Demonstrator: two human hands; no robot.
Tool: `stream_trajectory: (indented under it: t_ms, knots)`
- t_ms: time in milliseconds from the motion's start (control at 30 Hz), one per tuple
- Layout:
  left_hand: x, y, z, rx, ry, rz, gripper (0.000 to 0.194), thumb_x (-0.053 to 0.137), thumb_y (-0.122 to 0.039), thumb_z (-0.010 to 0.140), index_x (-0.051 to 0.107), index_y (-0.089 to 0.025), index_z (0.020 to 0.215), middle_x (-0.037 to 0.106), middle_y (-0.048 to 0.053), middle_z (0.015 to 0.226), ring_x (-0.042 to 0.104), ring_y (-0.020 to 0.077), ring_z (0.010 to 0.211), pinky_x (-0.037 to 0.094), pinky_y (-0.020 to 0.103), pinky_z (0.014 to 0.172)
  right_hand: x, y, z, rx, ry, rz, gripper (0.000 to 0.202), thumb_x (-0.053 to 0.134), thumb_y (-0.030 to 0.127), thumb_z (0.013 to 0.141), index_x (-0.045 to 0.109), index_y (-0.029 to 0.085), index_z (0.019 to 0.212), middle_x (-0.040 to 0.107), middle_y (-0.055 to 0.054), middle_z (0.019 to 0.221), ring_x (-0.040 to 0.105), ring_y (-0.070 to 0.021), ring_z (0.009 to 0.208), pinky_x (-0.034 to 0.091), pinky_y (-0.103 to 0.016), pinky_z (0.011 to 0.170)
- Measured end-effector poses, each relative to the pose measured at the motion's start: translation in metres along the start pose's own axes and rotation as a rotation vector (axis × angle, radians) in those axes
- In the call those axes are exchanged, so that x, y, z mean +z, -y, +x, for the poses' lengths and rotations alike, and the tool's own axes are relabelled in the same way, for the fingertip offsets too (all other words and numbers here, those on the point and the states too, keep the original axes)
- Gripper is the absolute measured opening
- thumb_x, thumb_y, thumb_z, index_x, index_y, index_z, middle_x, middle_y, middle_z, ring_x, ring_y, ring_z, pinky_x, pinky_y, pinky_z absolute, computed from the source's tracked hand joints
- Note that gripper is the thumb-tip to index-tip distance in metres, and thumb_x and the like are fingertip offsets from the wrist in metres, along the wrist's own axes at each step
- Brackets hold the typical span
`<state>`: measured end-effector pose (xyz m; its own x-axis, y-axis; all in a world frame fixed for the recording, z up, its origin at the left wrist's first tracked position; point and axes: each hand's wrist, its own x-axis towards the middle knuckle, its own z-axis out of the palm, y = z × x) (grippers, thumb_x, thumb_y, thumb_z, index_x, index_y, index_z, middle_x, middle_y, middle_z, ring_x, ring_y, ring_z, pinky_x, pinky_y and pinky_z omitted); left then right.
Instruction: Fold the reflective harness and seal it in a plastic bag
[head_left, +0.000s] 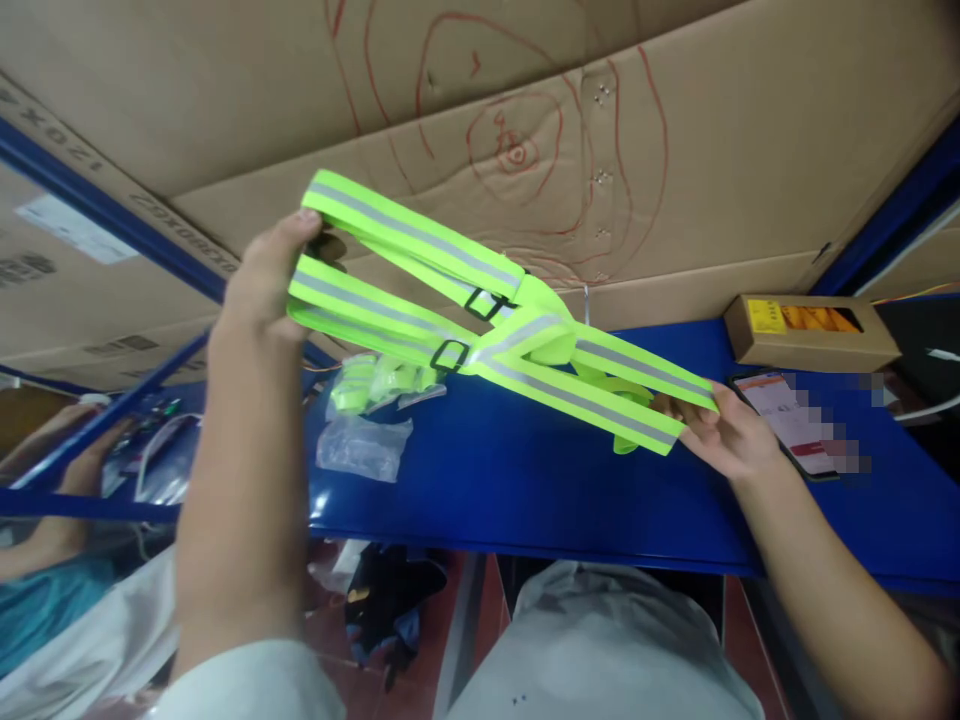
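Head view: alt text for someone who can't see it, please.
The left hand and right hand hold out a yellow-green striped harness over a blue table. Plastic packets lie at left, a phone and cardboard box at right.

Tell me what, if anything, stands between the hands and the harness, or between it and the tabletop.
Nothing visible separates the left hand or right hand from the reflective harness; each holds one end. On the blue tabletop, bagged straps and a plastic bag show below its left part.
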<state>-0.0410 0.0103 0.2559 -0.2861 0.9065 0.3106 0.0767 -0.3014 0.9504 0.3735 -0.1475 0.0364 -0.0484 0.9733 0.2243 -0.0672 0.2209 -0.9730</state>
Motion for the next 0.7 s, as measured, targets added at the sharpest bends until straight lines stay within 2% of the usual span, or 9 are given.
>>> stream_trajectory:
  t_ms: [100, 200, 267, 367, 433, 467, 533, 600, 700]
  knots:
    - [-0.002, 0.010, -0.014, -0.178, 0.149, -0.132, 0.035, 0.027, -0.013, 0.105, 0.059, -0.002, 0.095, 0.051, -0.008, 0.064, 0.052, -0.0017, 0.047, 0.033, 0.008, 0.060, -0.010, -0.002, -0.003, -0.108, -0.033, 0.036, 0.061, 0.054, 0.086, 0.078, 0.045, 0.030, 0.055, 0.032, 0.000, 0.040, 0.060, -0.0316, 0.071, 0.053, -0.057, 0.086]
    - [-0.002, 0.025, -0.029, -0.282, 0.245, -0.263, 0.039, 0.022, -0.014, 0.107, 0.052, -0.013, 0.083, 0.040, -0.008, 0.061, 0.040, -0.0001, 0.041, 0.023, 0.007, 0.051, -0.016, -0.001, -0.003, -0.114, -0.098, 0.150, 0.055, 0.060, 0.075, 0.083, 0.043, 0.029, 0.057, 0.029, 0.002, 0.045, 0.053, -0.0272, 0.064, 0.053, -0.054, 0.083]
    - [-0.002, 0.036, -0.041, -0.319, 0.223, -0.374, 0.035, 0.030, -0.017, 0.108, 0.052, -0.017, 0.081, 0.038, -0.007, 0.059, 0.037, 0.0033, 0.041, 0.020, 0.010, 0.045, -0.017, 0.000, 0.000, -0.045, -0.138, 0.175, 0.047, 0.068, 0.067, 0.082, 0.046, 0.029, 0.064, 0.030, 0.005, 0.050, 0.046, -0.0221, 0.057, 0.053, -0.046, 0.073]
    - [-0.005, 0.048, -0.064, -0.381, 0.182, -0.548, 0.028, 0.045, -0.026, 0.105, 0.055, -0.019, 0.081, 0.040, -0.005, 0.058, 0.033, 0.0074, 0.043, 0.023, 0.015, 0.038, -0.017, 0.000, 0.005, 0.081, -0.272, 0.020, 0.043, 0.083, 0.056, 0.074, 0.050, 0.027, 0.076, 0.040, 0.007, 0.057, 0.039, -0.0152, 0.052, 0.041, -0.032, 0.056]
    - [-0.009, 0.052, -0.080, -0.380, 0.182, -0.608, 0.019, 0.055, -0.027, 0.099, 0.057, -0.019, 0.083, 0.049, -0.003, 0.062, 0.034, 0.0082, 0.045, 0.026, 0.017, 0.037, -0.016, -0.003, 0.009, 0.116, -0.385, -0.155, 0.047, 0.088, 0.054, 0.072, 0.050, 0.027, 0.080, 0.048, 0.007, 0.062, 0.040, -0.0137, 0.052, 0.033, -0.028, 0.051]
    - [-0.010, 0.053, -0.088, -0.364, 0.183, -0.608, 0.012, 0.061, -0.026, 0.094, 0.059, -0.018, 0.085, 0.054, -0.002, 0.066, 0.036, 0.0077, 0.045, 0.027, 0.018, 0.036, -0.016, -0.004, 0.010, 0.115, -0.434, -0.234, 0.048, 0.087, 0.056, 0.072, 0.050, 0.027, 0.081, 0.051, 0.006, 0.065, 0.043, -0.0141, 0.054, 0.033, -0.028, 0.051]
    - [-0.013, 0.057, -0.104, -0.359, 0.171, -0.555, 0.017, 0.072, -0.030, 0.083, 0.062, -0.017, 0.088, 0.062, -0.001, 0.073, 0.038, 0.0066, 0.045, 0.031, 0.019, 0.036, -0.018, -0.006, 0.013, 0.103, -0.486, -0.355, 0.045, 0.082, 0.060, 0.077, 0.052, 0.027, 0.084, 0.056, 0.004, 0.072, 0.050, -0.0164, 0.060, 0.039, -0.029, 0.053]
    - [-0.014, 0.068, -0.118, -0.392, 0.128, -0.469, 0.027, 0.076, -0.035, 0.075, 0.063, -0.017, 0.089, 0.065, 0.000, 0.075, 0.042, 0.0078, 0.045, 0.035, 0.021, 0.036, -0.021, -0.007, 0.016, 0.100, -0.443, -0.469, 0.042, 0.076, 0.062, 0.081, 0.055, 0.026, 0.085, 0.061, 0.001, 0.077, 0.056, -0.0186, 0.066, 0.044, -0.031, 0.059]
    - [-0.014, 0.097, -0.144, -0.438, -0.011, -0.372, 0.029, 0.076, -0.039, 0.073, 0.064, -0.019, 0.089, 0.064, -0.004, 0.069, 0.051, 0.0109, 0.047, 0.041, 0.023, 0.039, -0.032, -0.005, 0.027, 0.097, -0.297, -0.683, 0.037, 0.075, 0.058, 0.081, 0.060, 0.024, 0.085, 0.064, -0.001, 0.077, 0.059, -0.0211, 0.069, 0.045, -0.033, 0.062]
